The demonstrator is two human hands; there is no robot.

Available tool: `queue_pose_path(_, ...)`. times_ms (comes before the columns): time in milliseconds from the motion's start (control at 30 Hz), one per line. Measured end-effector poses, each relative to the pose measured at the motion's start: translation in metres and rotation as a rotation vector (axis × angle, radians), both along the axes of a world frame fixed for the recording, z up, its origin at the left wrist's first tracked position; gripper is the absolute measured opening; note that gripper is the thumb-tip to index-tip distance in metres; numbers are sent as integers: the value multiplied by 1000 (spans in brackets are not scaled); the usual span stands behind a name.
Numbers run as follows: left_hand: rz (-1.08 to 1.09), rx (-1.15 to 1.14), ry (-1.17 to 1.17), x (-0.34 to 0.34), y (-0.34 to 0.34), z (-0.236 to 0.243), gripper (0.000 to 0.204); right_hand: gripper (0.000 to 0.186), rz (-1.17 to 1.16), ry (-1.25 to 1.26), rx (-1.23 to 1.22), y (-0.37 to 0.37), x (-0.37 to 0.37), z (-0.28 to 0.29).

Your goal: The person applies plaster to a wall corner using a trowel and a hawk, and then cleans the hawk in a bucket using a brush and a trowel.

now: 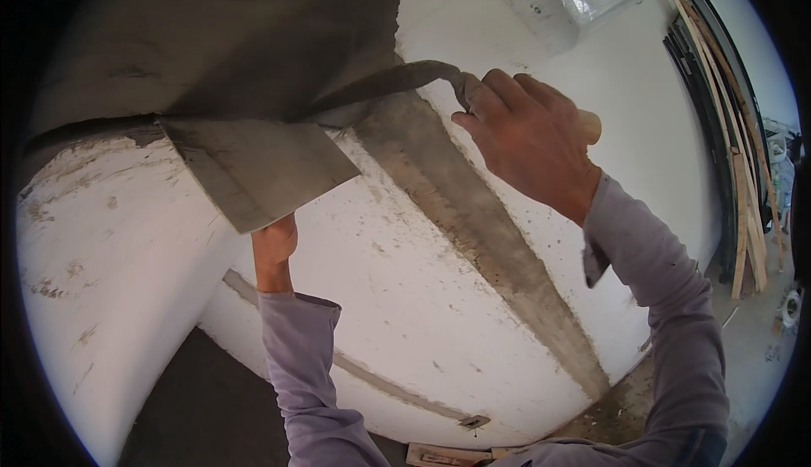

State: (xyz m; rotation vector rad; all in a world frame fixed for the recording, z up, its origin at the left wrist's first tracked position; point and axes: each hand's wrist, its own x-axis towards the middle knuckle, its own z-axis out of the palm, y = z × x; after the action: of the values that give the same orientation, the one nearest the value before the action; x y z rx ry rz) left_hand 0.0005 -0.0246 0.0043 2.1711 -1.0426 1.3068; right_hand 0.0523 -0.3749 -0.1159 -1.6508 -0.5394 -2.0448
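My right hand [536, 142] is closed round the wooden handle of a plastering trowel [380, 87]. The trowel's blade points left and lies along the lower edge of a grey plastered surface [228, 36]. Below that edge, my left hand [276, 239] holds a flat grey plasterer's hawk [262, 167] from underneath; the plate hides most of its fingers. The hawk's far edge is close against the grey plaster. I cannot tell whether it touches. Behind the hands, a band of grey mortar [481, 239] runs slanting down the white wall [389, 298].
Long wooden strips and dark profiles [735, 129] lean at the right. A clear plastic sheet [574, 2] covers a spot on the upper wall. A narrow grey groove [397, 389] leads to a small wall box [475, 421] low down. A dark opening [203, 399] lies at lower left.
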Motion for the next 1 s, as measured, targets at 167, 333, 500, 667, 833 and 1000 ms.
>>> queue_pose_path(167, 44, 34, -76, 6, -9, -2, 29, 25, 11, -67, -8, -32, -26, 4)
queue_pose_path(333, 37, 31, 9, -4, 1, 4, 39, 25, 208, -41, -39, -56, -48, -10)
queue_pose_path(500, 7, -37, 89, 9, 7, 2, 45, 26, 648, 144, -164, -31, 13, -43)
queue_pose_path(667, 91, 58, -20, 6, 11, 3, 44, 33, 869, 327, -196, 49, 103, -43)
queue_pose_path(833, 386, 215, -237, 1, 24, -2, 44, 35, 1017, 296, -196, 108, 146, -13)
queue_pose_path(1000, 469, 270, -330, -5, 31, -4, 45, 35, 1015, 232, -134, 134, 168, 6)
